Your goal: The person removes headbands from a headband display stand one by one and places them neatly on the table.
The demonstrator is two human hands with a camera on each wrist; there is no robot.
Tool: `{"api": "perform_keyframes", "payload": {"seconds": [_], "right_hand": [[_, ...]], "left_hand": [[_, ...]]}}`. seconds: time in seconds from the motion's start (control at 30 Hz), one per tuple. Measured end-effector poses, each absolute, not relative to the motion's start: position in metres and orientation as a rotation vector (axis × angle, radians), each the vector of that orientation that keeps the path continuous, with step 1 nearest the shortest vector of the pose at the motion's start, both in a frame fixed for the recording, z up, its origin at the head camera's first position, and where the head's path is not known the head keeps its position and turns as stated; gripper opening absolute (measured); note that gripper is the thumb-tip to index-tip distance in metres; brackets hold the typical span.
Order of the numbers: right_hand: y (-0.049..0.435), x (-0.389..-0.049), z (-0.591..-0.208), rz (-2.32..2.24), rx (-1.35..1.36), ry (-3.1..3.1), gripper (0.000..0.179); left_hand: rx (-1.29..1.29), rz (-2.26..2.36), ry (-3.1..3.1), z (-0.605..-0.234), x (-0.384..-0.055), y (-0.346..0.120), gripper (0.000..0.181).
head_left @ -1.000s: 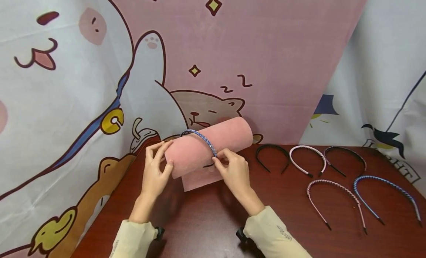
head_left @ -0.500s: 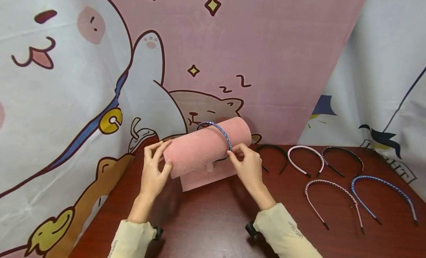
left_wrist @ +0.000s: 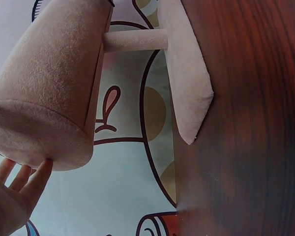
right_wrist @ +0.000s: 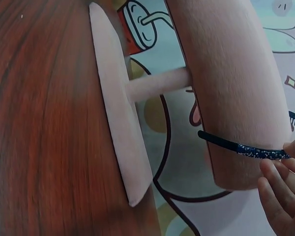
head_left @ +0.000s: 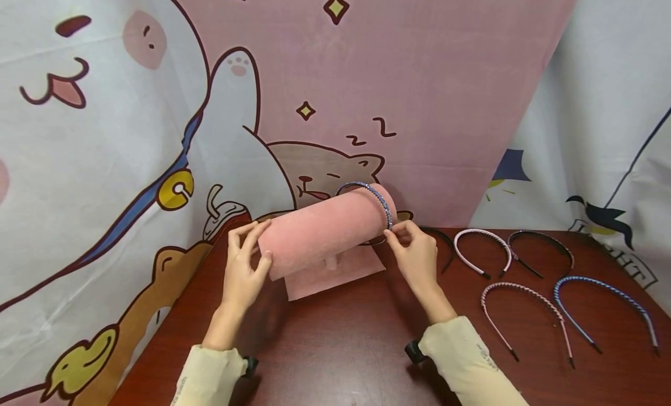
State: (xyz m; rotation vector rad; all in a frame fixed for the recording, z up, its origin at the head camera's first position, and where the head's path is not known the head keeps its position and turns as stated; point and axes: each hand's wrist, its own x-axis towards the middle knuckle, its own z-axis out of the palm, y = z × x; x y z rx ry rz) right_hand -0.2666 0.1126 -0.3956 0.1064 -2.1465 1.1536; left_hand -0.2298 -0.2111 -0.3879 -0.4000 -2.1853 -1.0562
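A pink plush headband stand (head_left: 320, 234) lies across the table, its padded roll raised on a short post (right_wrist: 160, 84) above a flat base (head_left: 335, 275). My left hand (head_left: 243, 257) holds the roll's left end, fingertips and thumb at its edge; the left wrist view shows those fingers (left_wrist: 37, 182) against the end face. My right hand (head_left: 416, 254) pinches a blue glittery headband (head_left: 381, 201) between thumb and fingers. This headband arches over the roll near its right end. In the right wrist view, its dark tip (right_wrist: 206, 135) sticks out past the roll's underside.
Several headbands lie on the dark red table (head_left: 335, 348) to the right: a black one (head_left: 445, 240) partly behind my right hand, a white one (head_left: 482, 234), a dark speckled one (head_left: 545, 237), a pink one (head_left: 524, 288) and a blue one (head_left: 603, 283). A cartoon-printed cloth (head_left: 445, 103) hangs behind.
My right hand has slid the blue glittery headband rightward along the roll, from its middle to near its right end. The left hand has stayed at the left end.
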Motion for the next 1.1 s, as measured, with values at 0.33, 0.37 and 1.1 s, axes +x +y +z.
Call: {"api": "perform_keyframes", "payload": {"seconds": [0.33,0.37,1.1], "right_hand": [[0.131,-0.272,-0.396,1.166,0.086,-2.108,0.014],[0.133,-0.273,-0.396,1.166,0.081,-2.107,0.014],[0.158,-0.275,-0.390,1.183,0.066,-2.047,0.016]], "left_hand": [[-0.390,-1.041,-2.196,-0.389,-0.230,-0.211,0.058],[-0.387,-1.038,-2.199,-0.389,-0.230,-0.211,0.058],[-0.403,-1.032,-2.201,-0.387,-0.231,-0.211,0.057]]}}
